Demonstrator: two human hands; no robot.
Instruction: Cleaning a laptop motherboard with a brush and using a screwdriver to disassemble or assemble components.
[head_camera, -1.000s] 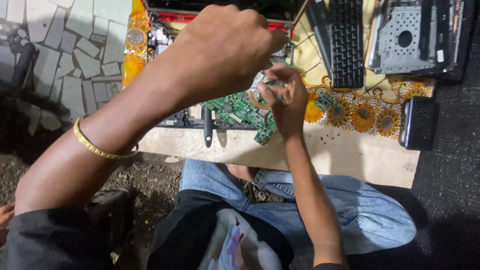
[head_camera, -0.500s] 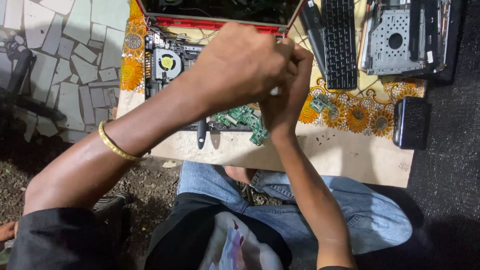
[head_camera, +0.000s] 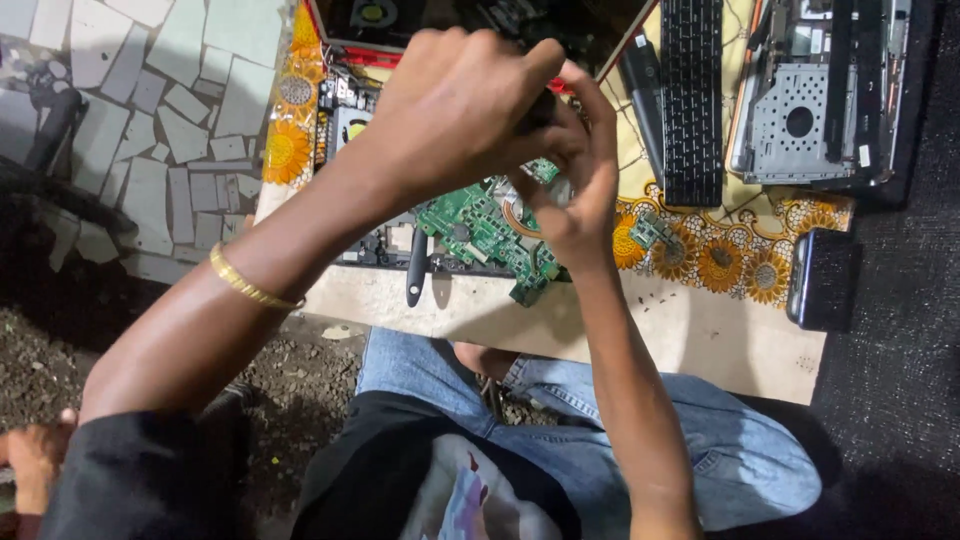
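Observation:
My left hand (head_camera: 455, 110) is raised over a green circuit board (head_camera: 480, 225) and closes its fingers on a slim dark tool (head_camera: 541, 108), most of which is hidden. My right hand (head_camera: 580, 190) comes up from below and meets the left one, fingertips touching it. Its fingers curl round a small grey part (head_camera: 556, 190) just above the board. The board lies in an opened dark laptop base (head_camera: 375, 245) on the table. A gold bangle (head_camera: 250, 285) sits on my left wrist.
A black-handled screwdriver (head_camera: 417, 268) lies at the table's near edge (head_camera: 650, 345). On the sunflower cloth (head_camera: 720, 255) to the right lie a black keyboard (head_camera: 690, 100), a grey laptop shell (head_camera: 815, 100) and a black phone-like slab (head_camera: 822, 278). Stone tiles (head_camera: 150, 100) lie left.
Both hands have risen and come together over the board. The view has shifted, so the table sits lower in the picture.

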